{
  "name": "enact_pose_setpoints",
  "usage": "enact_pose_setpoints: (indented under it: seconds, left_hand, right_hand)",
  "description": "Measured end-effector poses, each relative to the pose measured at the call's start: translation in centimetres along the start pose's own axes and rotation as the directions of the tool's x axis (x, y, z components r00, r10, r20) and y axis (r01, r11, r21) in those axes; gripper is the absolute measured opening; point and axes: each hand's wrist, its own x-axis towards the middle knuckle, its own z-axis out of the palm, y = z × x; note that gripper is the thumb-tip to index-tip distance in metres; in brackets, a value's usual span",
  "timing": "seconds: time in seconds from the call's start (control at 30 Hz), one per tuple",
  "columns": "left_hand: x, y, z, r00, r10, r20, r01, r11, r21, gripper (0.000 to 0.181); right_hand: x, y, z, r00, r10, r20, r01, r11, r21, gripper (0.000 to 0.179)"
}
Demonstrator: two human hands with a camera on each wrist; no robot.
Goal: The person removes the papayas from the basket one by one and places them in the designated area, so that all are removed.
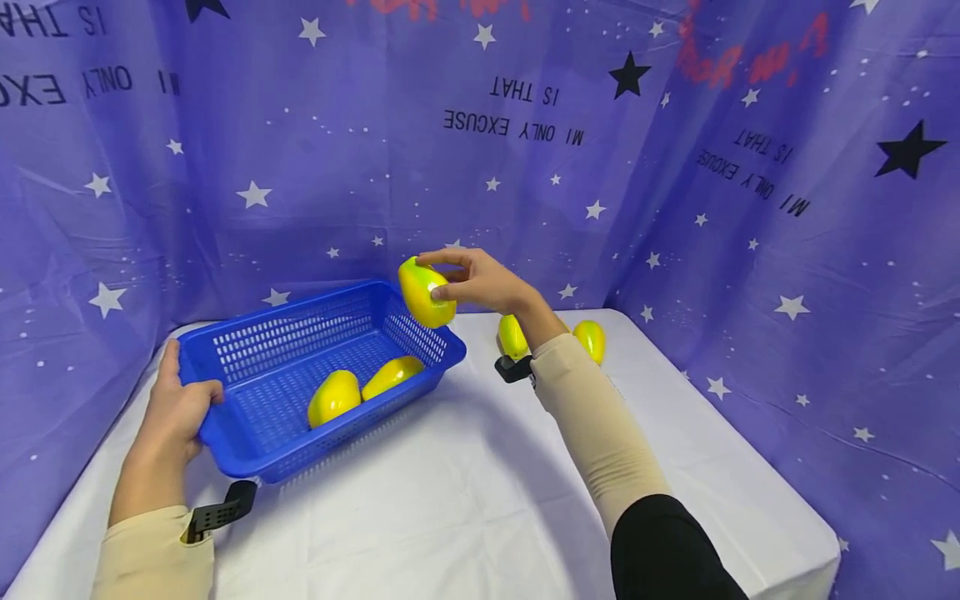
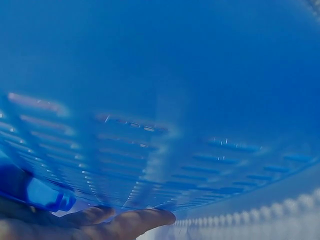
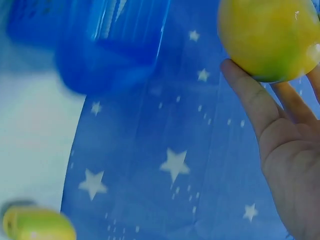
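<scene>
My left hand grips the left end of a blue plastic basket, thumb over the rim. In the left wrist view, fingers lie under the basket's slotted wall. Two yellow mangoes lie inside along the near side: a rounder mango and a longer mango. Over the basket's right end, my right hand holds a yellow-green mango between thumb and fingers. The right wrist view shows this mango at the fingertips of the right hand.
Two more mangoes rest on the white table at the right: one mango beside the right wrist, another mango behind the forearm. A purple star-print curtain hangs around the table's back and sides.
</scene>
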Motion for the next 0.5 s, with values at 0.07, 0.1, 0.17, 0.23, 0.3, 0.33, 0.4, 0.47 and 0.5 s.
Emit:
enact_pose_setpoints:
  seconds: [0.07,0.1,0.17,0.23,0.3,0.33,0.4,0.47,0.5]
  left_hand:
    - [0.0,0.0,-0.1,1.000,-0.002,0.006,0.002,1.000,-0.003,0.105]
    - [0.1,-0.1,-0.2,1.000,-0.002,0.008,0.002,1.000,-0.003,0.106]
    - [0.5,-0.5,-0.3,1.000,-0.004,0.012,0.004,1.000,-0.014,0.108]
    - [1.1,-1.2,-0.5,1.000,0.002,0.015,-0.002,1.000,-0.017,0.109]
    - [1.7,-1.8,-0.6,1.000,0.008,0.016,-0.008,1.000,-0.024,0.110]
    - [1.9,-2.0,-0.7,1.000,0.011,0.016,-0.010,1.000,-0.025,0.110]
    - [2.1,-2.0,-0.7,1.000,0.015,0.011,-0.015,1.000,-0.016,0.111]
    - [1.7,-1.5,-0.5,1.000,0.015,0.008,-0.014,1.000,-0.009,0.110]
    - [1.3,-1.2,-0.4,1.000,0.018,0.006,-0.018,1.000,0.005,0.109]
  right_hand:
    - [-0.9,0.5,-0.7,1.000,0.019,-0.021,-0.019,1.000,-0.010,0.056]
    - [-1.3,0.7,-1.1,0.999,0.033,-0.028,-0.033,0.999,-0.013,0.056]
    - [-2.1,1.2,-1.7,0.998,0.053,-0.037,-0.054,0.998,-0.017,0.057]
    - [-2.9,1.7,-2.2,0.996,0.071,-0.045,-0.073,0.997,-0.026,0.057]
    - [-3.8,2.2,-2.8,0.995,0.084,-0.058,-0.087,0.995,-0.055,0.057]
    - [-4.2,2.4,-3.0,0.994,0.091,-0.066,-0.096,0.993,-0.066,0.057]
    - [-5.1,2.9,-3.5,0.990,0.112,-0.081,-0.118,0.990,-0.077,0.057]
    - [-5.9,3.4,-4.0,0.986,0.137,-0.095,-0.145,0.986,-0.081,0.057]
    - [-6.4,3.6,-4.2,0.984,0.149,-0.100,-0.157,0.984,-0.079,0.057]
